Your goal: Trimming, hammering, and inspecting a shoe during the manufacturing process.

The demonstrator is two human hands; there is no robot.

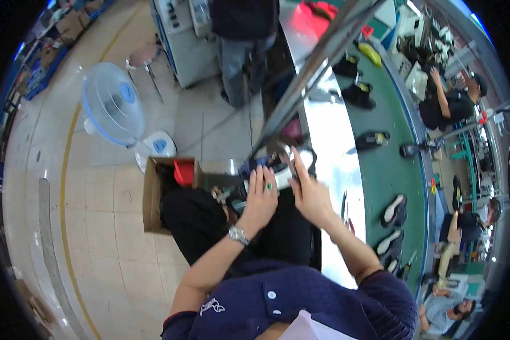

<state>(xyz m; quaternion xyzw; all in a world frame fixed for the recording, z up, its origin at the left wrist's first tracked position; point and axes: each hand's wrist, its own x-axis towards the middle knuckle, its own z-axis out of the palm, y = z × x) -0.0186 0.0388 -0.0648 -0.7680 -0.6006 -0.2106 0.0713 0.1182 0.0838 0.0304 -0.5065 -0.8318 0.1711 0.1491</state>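
Note:
In front of me, above my lap, lies a dark shoe with a pale underside (pixel 285 174). My left hand (pixel 260 198) holds it from the near left, its fingers fairly straight and close together against it. A ring with a green stone and a metal wristwatch (pixel 239 236) are on that hand and wrist. My right hand (pixel 311 195) is closed round a metal hand tool (pixel 287 154), which looks like pincers. The tool's head is over the far part of the shoe, and its handles are mostly hidden in my palm. Whether the tool touches the shoe, I cannot tell.
Beside my left knee stands a cardboard box (pixel 152 195) with a red container (pixel 183 172). Beyond it is a fan (pixel 114 105). A metal ledge (pixel 335 147) and a green conveyor (pixel 374 170) carrying several shoes run along my right. People stand or sit farther off.

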